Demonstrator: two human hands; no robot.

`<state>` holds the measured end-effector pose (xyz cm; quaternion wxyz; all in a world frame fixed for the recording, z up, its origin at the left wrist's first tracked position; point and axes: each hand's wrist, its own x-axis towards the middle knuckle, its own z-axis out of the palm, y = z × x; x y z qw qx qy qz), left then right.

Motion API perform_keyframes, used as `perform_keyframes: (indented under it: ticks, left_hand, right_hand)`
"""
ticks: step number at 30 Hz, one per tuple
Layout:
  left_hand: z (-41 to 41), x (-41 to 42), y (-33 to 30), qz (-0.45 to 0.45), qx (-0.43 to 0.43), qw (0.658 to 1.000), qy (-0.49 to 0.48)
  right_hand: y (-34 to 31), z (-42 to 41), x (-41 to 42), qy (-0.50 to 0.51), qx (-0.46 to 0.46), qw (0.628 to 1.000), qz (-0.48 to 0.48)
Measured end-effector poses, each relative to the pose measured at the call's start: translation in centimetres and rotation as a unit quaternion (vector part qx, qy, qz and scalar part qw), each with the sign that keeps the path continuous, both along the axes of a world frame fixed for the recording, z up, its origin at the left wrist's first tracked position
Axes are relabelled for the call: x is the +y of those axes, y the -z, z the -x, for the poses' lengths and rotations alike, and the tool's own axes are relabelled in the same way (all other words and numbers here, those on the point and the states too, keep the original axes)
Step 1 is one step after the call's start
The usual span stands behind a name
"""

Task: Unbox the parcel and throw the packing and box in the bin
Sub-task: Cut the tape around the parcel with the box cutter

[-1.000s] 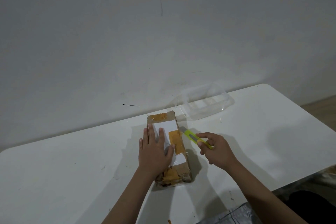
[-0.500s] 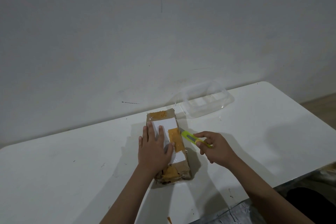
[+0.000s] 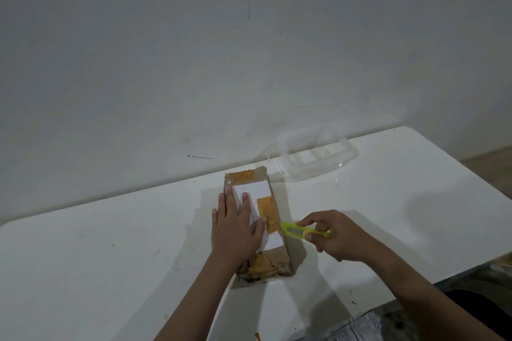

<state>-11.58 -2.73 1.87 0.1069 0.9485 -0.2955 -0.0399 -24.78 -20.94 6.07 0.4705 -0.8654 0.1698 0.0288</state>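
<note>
**Knife tip at the parcel's right edge**

I see the cardboard parcel (image 3: pixel 270 202) lying lengthwise at the centre of the frame on the white table (image 3: pixel 110 257), patched with orange tape and a white label. My left hand (image 3: pixel 235 227) lies flat on its top, fingers straight and spread, pressing it down. Just right of centre, my right hand (image 3: pixel 336 238) pinches the yellow-green utility knife (image 3: pixel 297 230) between thumb and curled fingers; the knife's tip touches the parcel's right edge. A clear plastic tray (image 3: pixel 318 158) sits above and to the right, near the wall (image 3: pixel 249 50), apart from the parcel.
</note>
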Motion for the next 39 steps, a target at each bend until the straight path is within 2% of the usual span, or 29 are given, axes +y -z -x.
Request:
perform_keyframes:
  ticks: [12, 16, 21, 25, 27, 30, 33, 37, 39]
  left_hand:
    - [0.2, -0.1, -0.4, 0.004, 0.014, 1.000, -0.007]
    - [0.2, 0.0, -0.6, 0.015, 0.018, 1.000, -0.005]
    - [0.4, 0.2, -1.0, 0.070, 0.041, 0.996, -0.035]
    - [0.4, 0.9, -2.7, 0.045, 0.047, 0.997, -0.045]
    - [-0.2, 2.2, -3.5, 0.016, 0.072, 0.997, -0.004]
    - [-1.4, 4.7, -4.5, -0.048, 0.178, 0.975, 0.125]
    - [-2.0, 5.9, -4.7, -0.037, 0.238, 0.951, 0.195]
    - [-2.2, 6.0, -4.3, -0.012, 0.223, 0.957, 0.185]
    - [-1.8, 5.8, -4.3, -0.010, 0.175, 0.972, 0.158]
  right_hand:
    - [-0.5, 1.7, -0.1, 0.021, 0.011, 1.000, -0.013]
    - [-0.7, 3.0, -1.2, 0.036, -0.013, 0.999, -0.025]
    - [-0.5, 3.9, -1.3, 0.088, -0.053, 0.994, -0.043]
    - [-0.1, 3.7, -0.9, 0.114, -0.088, 0.988, -0.050]
    - [0.0, 3.4, -0.7, 0.117, -0.092, 0.987, -0.056]
    - [0.3, 3.0, -0.3, 0.118, -0.092, 0.986, -0.069]
    - [0.5, 2.8, -0.1, 0.112, -0.091, 0.987, -0.069]
    - [0.6, 2.4, 0.1, 0.105, -0.096, 0.988, -0.064]
    - [0.6, 2.3, 0.1, 0.107, -0.099, 0.987, -0.065]
